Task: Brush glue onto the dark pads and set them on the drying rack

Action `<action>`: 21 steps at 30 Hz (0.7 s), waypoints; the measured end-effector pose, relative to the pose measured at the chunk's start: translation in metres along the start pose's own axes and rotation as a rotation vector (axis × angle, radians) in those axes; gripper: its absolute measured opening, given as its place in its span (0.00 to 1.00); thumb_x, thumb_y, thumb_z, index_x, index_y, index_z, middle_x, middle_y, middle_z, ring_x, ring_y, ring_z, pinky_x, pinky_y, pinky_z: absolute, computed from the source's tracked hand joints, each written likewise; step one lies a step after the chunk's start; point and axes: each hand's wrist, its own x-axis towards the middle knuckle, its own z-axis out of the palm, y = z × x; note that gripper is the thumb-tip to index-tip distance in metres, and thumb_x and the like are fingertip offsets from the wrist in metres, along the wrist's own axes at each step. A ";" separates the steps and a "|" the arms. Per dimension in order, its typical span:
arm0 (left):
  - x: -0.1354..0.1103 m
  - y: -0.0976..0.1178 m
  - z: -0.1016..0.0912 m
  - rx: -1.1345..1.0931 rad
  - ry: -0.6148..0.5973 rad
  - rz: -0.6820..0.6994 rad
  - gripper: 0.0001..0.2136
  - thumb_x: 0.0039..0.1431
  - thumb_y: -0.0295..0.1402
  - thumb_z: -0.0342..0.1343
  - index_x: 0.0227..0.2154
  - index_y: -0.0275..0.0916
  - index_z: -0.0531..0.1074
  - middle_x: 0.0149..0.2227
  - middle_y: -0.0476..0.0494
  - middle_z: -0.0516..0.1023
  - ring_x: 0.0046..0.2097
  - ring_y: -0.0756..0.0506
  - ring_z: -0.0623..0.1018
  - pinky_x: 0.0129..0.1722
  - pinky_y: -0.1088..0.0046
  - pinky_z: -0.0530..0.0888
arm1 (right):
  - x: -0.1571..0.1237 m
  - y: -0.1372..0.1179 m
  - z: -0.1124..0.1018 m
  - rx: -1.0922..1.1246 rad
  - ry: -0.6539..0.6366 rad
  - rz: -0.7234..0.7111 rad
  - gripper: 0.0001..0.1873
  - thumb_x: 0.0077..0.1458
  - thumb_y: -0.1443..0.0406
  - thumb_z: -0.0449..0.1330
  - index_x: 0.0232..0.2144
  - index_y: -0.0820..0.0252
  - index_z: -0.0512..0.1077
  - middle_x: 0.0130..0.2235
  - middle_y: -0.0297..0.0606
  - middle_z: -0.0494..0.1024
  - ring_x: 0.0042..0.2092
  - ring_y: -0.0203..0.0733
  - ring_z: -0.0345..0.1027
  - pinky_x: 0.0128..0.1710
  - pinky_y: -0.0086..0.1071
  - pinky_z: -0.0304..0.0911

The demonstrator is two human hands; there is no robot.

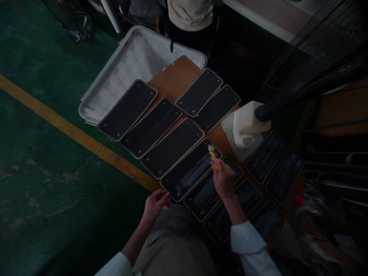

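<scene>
Left hand [155, 205] beside panel [190, 169]

The scene is dimly lit throughout, and the far right is lost in deep shadow. A faint sheen is caught on the wet dark panels [188, 172] near the hands, while edges are softly blurred.

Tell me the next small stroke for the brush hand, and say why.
Probably draw the brush back along the panel toward the left hand. The right hand holds the bristles at the panel's far end; streaks cover only its near part, and the left hand steadies the near corner. The matte panels beyond look dry.
</scene>
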 end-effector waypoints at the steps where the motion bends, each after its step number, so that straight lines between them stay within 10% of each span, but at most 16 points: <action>1: 0.000 0.001 0.001 -0.001 0.006 -0.001 0.20 0.45 0.49 0.66 0.27 0.35 0.71 0.24 0.47 0.77 0.25 0.47 0.78 0.24 0.74 0.74 | -0.006 -0.009 0.003 -0.027 -0.041 -0.049 0.11 0.65 0.62 0.52 0.45 0.59 0.71 0.35 0.38 0.80 0.32 0.39 0.71 0.34 0.34 0.58; 11: -0.003 0.007 0.002 0.005 0.007 0.025 0.18 0.44 0.46 0.66 0.25 0.36 0.71 0.22 0.47 0.77 0.23 0.48 0.77 0.23 0.76 0.72 | -0.086 -0.108 0.007 0.437 -0.380 -0.134 0.10 0.65 0.65 0.50 0.47 0.57 0.68 0.34 0.36 0.79 0.35 0.38 0.72 0.34 0.34 0.63; 17: -0.001 0.002 -0.001 0.026 0.009 0.001 0.18 0.46 0.48 0.65 0.26 0.36 0.71 0.23 0.47 0.77 0.24 0.46 0.78 0.23 0.75 0.73 | -0.046 -0.071 0.007 0.812 -0.333 0.396 0.11 0.66 0.59 0.49 0.42 0.56 0.68 0.24 0.27 0.73 0.26 0.33 0.69 0.30 0.28 0.65; 21: 0.001 0.001 -0.001 0.026 0.006 0.000 0.19 0.45 0.48 0.65 0.26 0.36 0.71 0.23 0.47 0.77 0.24 0.46 0.79 0.23 0.74 0.73 | -0.009 -0.029 0.005 0.649 -0.109 0.411 0.12 0.66 0.58 0.50 0.43 0.57 0.69 0.24 0.28 0.74 0.28 0.35 0.69 0.34 0.30 0.66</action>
